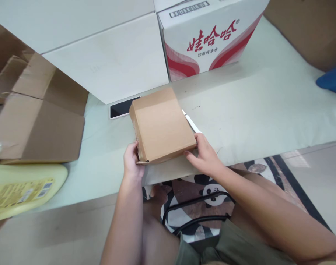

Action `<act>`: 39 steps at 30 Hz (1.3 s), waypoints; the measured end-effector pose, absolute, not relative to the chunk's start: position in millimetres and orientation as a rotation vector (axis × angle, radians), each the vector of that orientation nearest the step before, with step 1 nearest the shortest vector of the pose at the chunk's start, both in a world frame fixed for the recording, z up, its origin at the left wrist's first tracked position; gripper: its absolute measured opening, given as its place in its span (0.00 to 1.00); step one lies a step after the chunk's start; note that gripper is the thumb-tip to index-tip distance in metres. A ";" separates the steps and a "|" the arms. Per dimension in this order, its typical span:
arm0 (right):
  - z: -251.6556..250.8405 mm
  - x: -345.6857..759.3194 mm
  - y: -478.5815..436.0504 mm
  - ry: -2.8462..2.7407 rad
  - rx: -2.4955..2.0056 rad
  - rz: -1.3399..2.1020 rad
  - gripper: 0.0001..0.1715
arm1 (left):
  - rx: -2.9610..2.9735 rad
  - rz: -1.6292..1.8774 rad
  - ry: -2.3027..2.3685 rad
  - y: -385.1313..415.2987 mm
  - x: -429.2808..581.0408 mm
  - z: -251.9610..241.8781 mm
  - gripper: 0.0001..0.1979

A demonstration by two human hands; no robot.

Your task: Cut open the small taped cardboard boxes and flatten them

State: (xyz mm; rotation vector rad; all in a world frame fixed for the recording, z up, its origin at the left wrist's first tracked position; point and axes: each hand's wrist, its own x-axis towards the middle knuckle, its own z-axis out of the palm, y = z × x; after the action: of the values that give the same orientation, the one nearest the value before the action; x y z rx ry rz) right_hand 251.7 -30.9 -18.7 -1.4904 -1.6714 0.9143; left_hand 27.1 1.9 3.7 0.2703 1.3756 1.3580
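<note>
A small brown cardboard box (pixel 162 123) lies on the pale green mat (pixel 253 110), near its front edge. My left hand (pixel 132 162) grips the box's near left corner, fingers curled around it. My right hand (pixel 203 152) holds the near right corner, fingers pressed against the side and thumb on the edge. Both hands are closed on the box. A white strip-like object (pixel 192 124) pokes out from behind the box's right side; I cannot make out what it is.
A phone (pixel 123 107) lies screen-up behind the box. A white box (pixel 109 62) and a red-and-white printed carton (pixel 209 33) stand at the back. An open brown carton (pixel 35 117) and a yellow bag (pixel 21 193) are left. A blue thing (pixel 332 79) sits far right.
</note>
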 end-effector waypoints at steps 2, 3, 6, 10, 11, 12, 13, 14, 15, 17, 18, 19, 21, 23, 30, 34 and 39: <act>-18.3 251.6 -30.9 -1.670 -1.491 0.914 0.16 | 0.286 1.360 1.381 1.9 26.9 3.1 0.09; -18.1 251.6 -30.9 -1.671 -1.492 0.913 0.16 | 0.299 1.361 1.383 1.8 26.7 2.5 0.10; -17.3 251.7 -30.9 -1.674 -1.500 0.925 0.16 | 0.338 1.356 1.387 1.4 25.8 0.8 0.10; -16.0 251.6 -30.8 -1.674 -1.511 0.950 0.17 | 0.338 1.366 1.402 0.9 25.7 -0.2 0.10; -15.8 251.6 -30.7 -1.674 -1.512 0.954 0.17 | 0.331 1.372 1.403 0.9 26.0 -0.2 0.11; -15.7 251.6 -30.7 -1.674 -1.511 0.954 0.17 | 0.323 1.376 1.404 0.9 26.3 -0.3 0.11; -15.7 251.5 -30.7 -1.673 -1.510 0.952 0.17 | 0.316 1.378 1.403 1.0 26.6 -0.3 0.11; -15.8 251.4 -30.6 -1.673 -1.507 0.948 0.17 | 0.310 1.379 1.403 1.1 26.9 -0.3 0.11; -15.8 251.4 -30.6 -1.673 -1.504 0.945 0.16 | 0.305 1.378 1.403 1.3 27.1 -0.4 0.11; -16.0 251.2 -30.7 -1.669 -1.500 0.939 0.17 | 0.304 1.377 1.401 1.5 27.3 -0.7 0.12; -16.0 251.2 -30.8 -1.666 -1.500 0.939 0.17 | 0.311 1.378 1.399 1.6 27.4 -0.8 0.12; -16.0 251.1 -30.9 -1.663 -1.501 0.937 0.17 | 0.320 1.380 1.400 1.7 27.4 -0.9 0.12; -16.0 251.2 -31.4 -1.660 -1.500 0.932 0.17 | 0.343 1.378 1.401 1.6 27.6 -0.7 0.12; -16.2 251.5 -32.1 -1.663 -1.498 0.931 0.16 | 0.354 1.376 1.404 1.4 28.0 -0.2 0.11; -17.0 252.6 -33.1 -1.668 -1.489 0.918 0.17 | 0.298 1.393 1.399 1.5 29.2 1.8 0.10; -16.9 252.8 -31.9 -1.681 -1.491 0.927 0.16 | 0.311 1.374 1.400 2.0 28.7 2.1 0.10; -17.5 253.1 -31.0 -1.683 -1.472 0.926 0.16 | 0.311 1.381 1.408 1.8 29.5 3.5 0.10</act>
State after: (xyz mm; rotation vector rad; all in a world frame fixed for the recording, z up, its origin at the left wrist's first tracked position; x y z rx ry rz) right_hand 253.1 -31.0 -17.5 -1.4721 -1.6826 0.9262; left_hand 29.5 1.8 3.5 0.3108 1.4081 1.3813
